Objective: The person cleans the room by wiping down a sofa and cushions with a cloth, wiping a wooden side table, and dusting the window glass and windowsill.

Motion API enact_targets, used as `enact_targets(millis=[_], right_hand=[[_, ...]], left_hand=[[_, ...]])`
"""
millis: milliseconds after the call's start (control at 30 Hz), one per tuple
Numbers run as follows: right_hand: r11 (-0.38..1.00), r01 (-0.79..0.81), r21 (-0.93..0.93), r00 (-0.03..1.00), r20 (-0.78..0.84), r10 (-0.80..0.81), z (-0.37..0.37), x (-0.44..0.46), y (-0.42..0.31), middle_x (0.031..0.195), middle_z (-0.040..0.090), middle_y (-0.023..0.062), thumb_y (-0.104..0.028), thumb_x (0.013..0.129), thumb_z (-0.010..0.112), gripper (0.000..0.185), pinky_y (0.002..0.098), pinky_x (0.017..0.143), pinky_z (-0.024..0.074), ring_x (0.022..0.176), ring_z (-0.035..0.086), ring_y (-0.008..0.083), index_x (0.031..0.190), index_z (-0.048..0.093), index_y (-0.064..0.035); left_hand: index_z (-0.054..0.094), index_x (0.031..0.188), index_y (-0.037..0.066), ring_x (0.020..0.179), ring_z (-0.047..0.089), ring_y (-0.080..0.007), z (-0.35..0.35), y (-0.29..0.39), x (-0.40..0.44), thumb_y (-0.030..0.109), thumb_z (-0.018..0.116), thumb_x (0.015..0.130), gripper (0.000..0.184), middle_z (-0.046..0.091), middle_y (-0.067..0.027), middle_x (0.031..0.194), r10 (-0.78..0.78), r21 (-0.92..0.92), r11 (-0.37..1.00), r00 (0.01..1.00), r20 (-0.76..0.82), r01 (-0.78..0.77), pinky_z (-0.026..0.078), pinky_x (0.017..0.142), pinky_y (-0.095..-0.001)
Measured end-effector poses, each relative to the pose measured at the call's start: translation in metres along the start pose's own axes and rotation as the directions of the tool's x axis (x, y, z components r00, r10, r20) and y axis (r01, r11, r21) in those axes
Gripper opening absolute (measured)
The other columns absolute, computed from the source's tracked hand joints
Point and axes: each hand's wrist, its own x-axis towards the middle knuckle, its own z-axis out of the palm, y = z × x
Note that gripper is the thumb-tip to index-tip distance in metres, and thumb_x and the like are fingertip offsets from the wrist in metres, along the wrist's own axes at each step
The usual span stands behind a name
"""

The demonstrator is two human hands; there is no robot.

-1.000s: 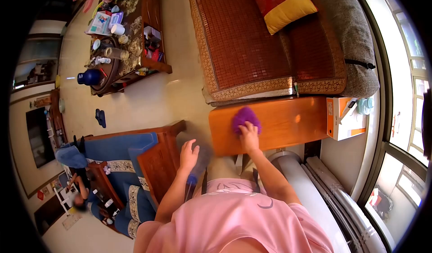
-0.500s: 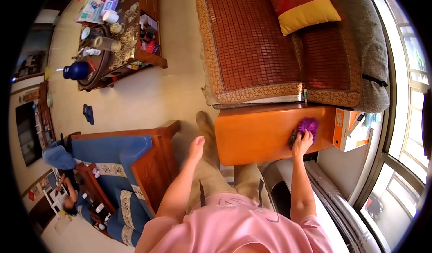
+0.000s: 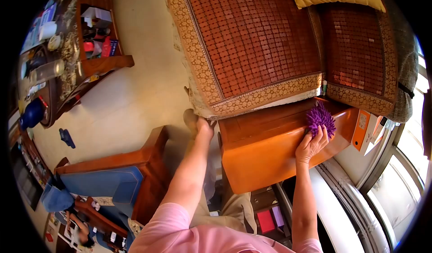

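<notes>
My right hand (image 3: 312, 146) presses its fingers onto a purple chenille duster (image 3: 320, 118). The duster lies on a glossy orange-brown wooden side table (image 3: 265, 159), towards its right end. My left hand (image 3: 204, 129) is extended by the table's left end, close to the lower corner of the mat-covered sofa seat (image 3: 256, 37). Its fingers look apart, and nothing shows in them. The table's far strip looks darker than its front surface.
An orange-and-white file box (image 3: 362, 133) stands right of the table by the window. A blue-cushioned wooden chair (image 3: 101, 181) and a cluttered coffee table (image 3: 108, 63) are on the left. Below the side table lie a red item (image 3: 265, 220) and a purple one. Another person is at lower left.
The view has moved closer to the table. My left hand has reached forward to the sofa corner. My right hand and the duster have moved towards the table's far side.
</notes>
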Motion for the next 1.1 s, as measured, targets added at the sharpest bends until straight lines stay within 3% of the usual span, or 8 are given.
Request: enact_targets(millis=[33,267,633,700,767,833,900,1100], right_hand=[[1.0,-0.003,-0.001,1.0,0.005,0.003,0.0,0.001,0.0,0.139,0.047,0.0178,-0.018,0.091,0.053,0.041,0.0485,0.108,0.0309,0.123,0.042,0.0378,0.129,0.053,-0.0026],[1.0,-0.03,-0.007,0.999,0.011,0.03,-0.001,0.0,0.0,0.138,0.047,0.0189,-0.018,0.091,0.052,0.041,0.0483,0.11,0.0293,0.124,0.042,0.038,0.128,0.053,-0.0017],[0.996,-0.082,0.042,0.997,0.018,0.081,-0.002,0.001,-0.004,0.139,0.046,0.019,-0.023,0.095,0.047,0.041,0.0491,0.115,0.0228,0.13,0.039,0.037,0.13,0.052,-0.002],[0.999,-0.045,0.004,0.999,0.006,0.045,-0.002,0.001,-0.002,0.137,0.048,0.0189,-0.019,0.091,0.049,0.04,0.0484,0.11,0.0296,0.125,0.042,0.0377,0.127,0.054,-0.0031],[1.0,-0.008,-0.027,1.0,-0.015,0.007,0.0,0.002,-0.002,0.135,0.05,0.017,-0.018,0.09,0.051,0.038,0.0474,0.108,0.0322,0.123,0.044,0.0366,0.125,0.056,-0.0041],[0.999,-0.046,-0.023,0.999,-0.03,0.045,-0.003,0.006,-0.012,0.13,0.054,0.0161,-0.015,0.086,0.055,0.036,0.0473,0.106,0.0345,0.12,0.047,0.0355,0.12,0.06,-0.0047],[0.977,-0.198,0.083,0.977,-0.07,0.204,-0.003,0.003,-0.039,0.127,0.056,0.0151,-0.01,0.08,0.06,0.035,0.0471,0.105,0.0353,0.118,0.048,0.0351,0.115,0.063,-0.0063],[0.87,0.218,0.441,0.916,0.215,-0.339,-0.064,-0.112,-0.116,0.12,0.058,0.007,-0.016,0.069,0.072,0.043,0.0451,0.092,0.0434,0.108,0.052,0.0268,0.112,0.067,-0.0189]], left_hand=[[0.046,0.141,0.016,0.125,0.052,-0.0236,0.002,0.006,0.006,0.034,0.044,0.102,0.043,0.054,-0.0026,0.14,-0.07,-0.165,0.984,0.997,0.018,0.072,0.043,0.104,-0.0435],[0.04,0.145,0.011,0.132,0.047,-0.0259,-0.025,-0.016,0.118,0.046,0.044,0.102,0.056,0.046,-0.0075,0.148,0.008,-0.131,0.991,0.971,0.24,0.024,0.044,0.107,-0.0431],[0.045,0.142,0.011,0.125,0.052,-0.0249,-0.001,0.012,0.079,0.036,0.044,0.103,0.046,0.054,-0.0077,0.14,0.018,-0.265,0.964,0.995,0.1,0.009,0.046,0.102,-0.0415],[0.045,0.141,0.011,0.124,0.053,-0.0248,-0.011,0.013,0.064,0.035,0.044,0.104,0.044,0.055,-0.0077,0.138,0.009,-0.07,0.998,0.996,0.092,-0.002,0.046,0.101,-0.0412],[0.042,0.142,0.011,0.121,0.055,-0.0263,-0.041,0.006,0.056,0.042,0.046,0.102,0.051,0.055,-0.0077,0.139,-0.045,0.359,0.933,0.988,0.148,-0.011,0.049,0.095,-0.0422],[0.045,0.14,0.009,0.113,0.059,-0.0252,-0.076,0.002,0.046,0.04,0.052,0.1,0.052,0.06,-0.0142,0.13,-0.022,0.447,0.887,0.957,0.289,-0.114,0.05,0.09,-0.0406],[0.048,0.137,0.007,0.113,0.059,-0.025,-0.104,0.006,0.019,0.042,0.056,0.097,0.053,0.061,-0.0149,0.127,-0.004,0.472,0.876,0.977,0.214,-0.1,0.051,0.089,-0.0385],[0.053,0.133,0.008,0.107,0.062,-0.0236,-0.195,0.074,-0.066,0.034,0.058,0.099,0.043,0.062,-0.0143,0.126,0.078,0.634,0.733,0.957,0.28,-0.245,0.052,0.087,-0.0357]])
